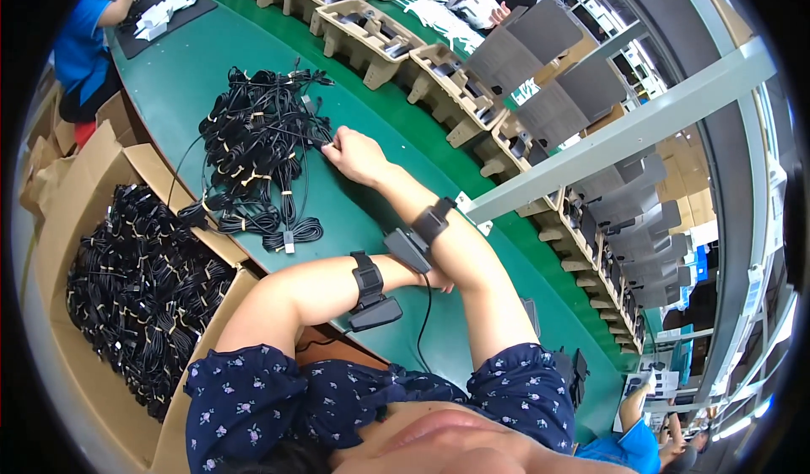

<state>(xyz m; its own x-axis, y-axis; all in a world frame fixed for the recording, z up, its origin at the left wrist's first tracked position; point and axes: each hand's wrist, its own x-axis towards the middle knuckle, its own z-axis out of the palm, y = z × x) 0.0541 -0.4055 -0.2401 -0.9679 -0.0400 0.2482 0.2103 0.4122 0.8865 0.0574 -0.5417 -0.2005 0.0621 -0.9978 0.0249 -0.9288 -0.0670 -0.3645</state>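
A heap of black cables, many coiled and bound with pale ties, lies on the green table. At the heap's right edge is my right hand, its fingers closed on a black cable. My left arm crosses beneath my right forearm. Only a little of my left hand shows there, low over the table, and its fingers are mostly hidden. A light-coloured plug sticks out at the near end of the heap.
A cardboard box full of bundled cables stands at my left. Beyond the green table, moulded trays with dark parts run along a line. A grey metal beam slants across the right. Co-workers sit across and at far left.
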